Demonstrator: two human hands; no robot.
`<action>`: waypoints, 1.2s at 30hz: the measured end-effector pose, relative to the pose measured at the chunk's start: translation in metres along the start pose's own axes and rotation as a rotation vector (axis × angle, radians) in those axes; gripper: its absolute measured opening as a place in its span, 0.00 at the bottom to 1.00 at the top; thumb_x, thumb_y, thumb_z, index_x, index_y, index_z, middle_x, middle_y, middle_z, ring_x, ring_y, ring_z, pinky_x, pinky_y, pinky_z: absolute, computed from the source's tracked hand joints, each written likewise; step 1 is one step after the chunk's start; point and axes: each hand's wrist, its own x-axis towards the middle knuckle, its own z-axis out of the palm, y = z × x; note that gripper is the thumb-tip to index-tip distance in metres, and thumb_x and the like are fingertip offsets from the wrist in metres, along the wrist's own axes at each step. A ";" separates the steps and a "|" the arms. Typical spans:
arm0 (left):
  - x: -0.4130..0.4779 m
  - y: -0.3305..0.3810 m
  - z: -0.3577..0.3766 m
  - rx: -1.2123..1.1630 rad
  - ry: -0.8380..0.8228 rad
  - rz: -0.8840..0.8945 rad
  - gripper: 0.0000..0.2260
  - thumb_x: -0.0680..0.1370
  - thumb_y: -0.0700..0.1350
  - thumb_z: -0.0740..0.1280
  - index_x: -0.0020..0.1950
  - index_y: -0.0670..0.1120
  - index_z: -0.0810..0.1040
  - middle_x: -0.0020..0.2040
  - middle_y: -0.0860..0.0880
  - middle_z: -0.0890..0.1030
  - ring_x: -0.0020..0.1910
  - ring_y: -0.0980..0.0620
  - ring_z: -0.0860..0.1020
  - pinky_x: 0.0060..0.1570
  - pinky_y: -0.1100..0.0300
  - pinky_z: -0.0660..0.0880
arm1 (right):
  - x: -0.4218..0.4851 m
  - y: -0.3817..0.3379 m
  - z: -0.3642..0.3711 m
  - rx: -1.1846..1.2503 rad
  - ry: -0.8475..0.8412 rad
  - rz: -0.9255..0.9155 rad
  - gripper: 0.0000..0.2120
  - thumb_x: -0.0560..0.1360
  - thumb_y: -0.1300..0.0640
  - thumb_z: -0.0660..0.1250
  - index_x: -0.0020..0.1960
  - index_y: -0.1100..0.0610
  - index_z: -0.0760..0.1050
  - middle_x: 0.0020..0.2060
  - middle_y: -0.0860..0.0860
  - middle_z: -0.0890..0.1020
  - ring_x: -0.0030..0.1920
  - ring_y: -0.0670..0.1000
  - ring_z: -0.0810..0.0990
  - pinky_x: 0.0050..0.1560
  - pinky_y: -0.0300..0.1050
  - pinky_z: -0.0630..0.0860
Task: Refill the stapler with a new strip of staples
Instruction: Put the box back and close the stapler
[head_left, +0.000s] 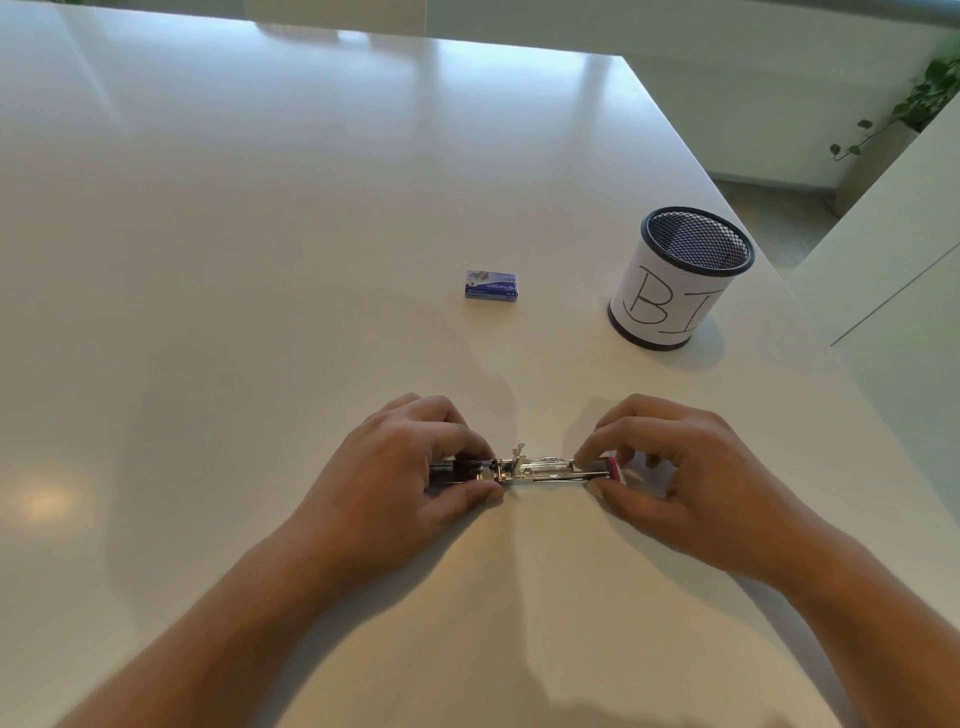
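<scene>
A small stapler (535, 470) lies folded open flat on the white table (260, 260), its metal magazine facing up and running left to right. My left hand (415, 467) pinches the dark left half between thumb and fingers. My right hand (670, 467) pinches the right end, where a pink tip shows. A small blue box of staples (491, 285) rests shut on the table, beyond the hands and apart from them. No loose strip of staples is visible.
A black mesh cup (675, 280) wrapped in white paper with handwritten letters stands at the right, near the table's right edge. Beyond that edge are a floor, a white cabinet (904, 291) and a trailing plant (914, 104).
</scene>
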 end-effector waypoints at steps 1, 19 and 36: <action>0.000 0.000 0.000 0.000 0.004 -0.001 0.06 0.71 0.55 0.74 0.46 0.57 0.84 0.41 0.60 0.77 0.46 0.58 0.75 0.43 0.63 0.71 | 0.000 0.001 0.001 -0.004 0.016 0.006 0.10 0.72 0.58 0.75 0.50 0.47 0.83 0.44 0.42 0.81 0.40 0.51 0.79 0.38 0.36 0.72; 0.000 0.007 0.004 -0.011 0.078 0.144 0.07 0.72 0.46 0.75 0.49 0.52 0.83 0.44 0.56 0.84 0.42 0.52 0.81 0.41 0.52 0.78 | 0.001 0.006 0.011 0.097 0.120 0.084 0.09 0.68 0.57 0.77 0.47 0.47 0.86 0.41 0.45 0.81 0.36 0.50 0.77 0.35 0.35 0.72; 0.003 0.015 0.003 0.232 -0.065 0.212 0.15 0.78 0.41 0.65 0.59 0.57 0.82 0.51 0.53 0.79 0.46 0.50 0.77 0.44 0.60 0.69 | 0.001 0.005 0.010 0.059 0.115 0.100 0.09 0.68 0.60 0.77 0.47 0.51 0.87 0.39 0.44 0.81 0.35 0.51 0.76 0.36 0.32 0.69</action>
